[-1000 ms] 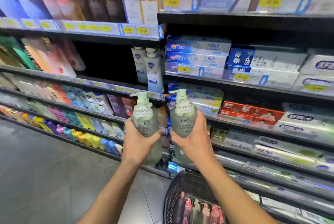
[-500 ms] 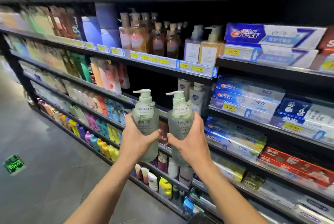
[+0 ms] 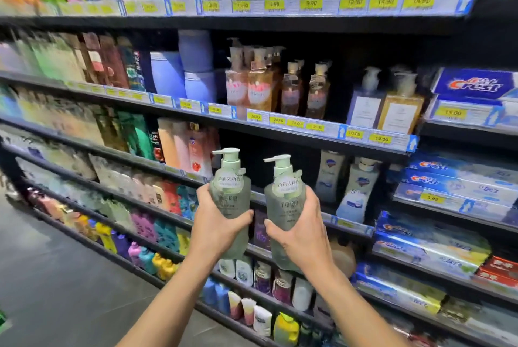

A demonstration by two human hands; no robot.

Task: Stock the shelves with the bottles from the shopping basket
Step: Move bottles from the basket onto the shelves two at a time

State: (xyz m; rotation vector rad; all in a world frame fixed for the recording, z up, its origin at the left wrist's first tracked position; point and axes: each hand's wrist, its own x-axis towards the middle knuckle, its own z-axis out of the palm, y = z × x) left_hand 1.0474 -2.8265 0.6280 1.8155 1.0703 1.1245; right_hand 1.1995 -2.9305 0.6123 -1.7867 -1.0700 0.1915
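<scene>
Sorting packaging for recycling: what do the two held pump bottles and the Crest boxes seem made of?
Left pump bottle and right pump bottle: likely translucent frosted plastic, pale contents showing through; pump heads opaque matte green. Crest boxes: probably glossy printed cardboard, straight edges and sheen.

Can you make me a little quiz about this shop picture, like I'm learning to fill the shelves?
1. True or false: the left hand grips the left bottle and the right hand grips the right bottle.
2. Where are the Crest boxes? A: left of the hands. B: right of the hands. C: on the floor.
3. Fill in: both bottles' pump spouts point to the picture's ____.
Key: 1 true. 2 B. 3 left.
</scene>
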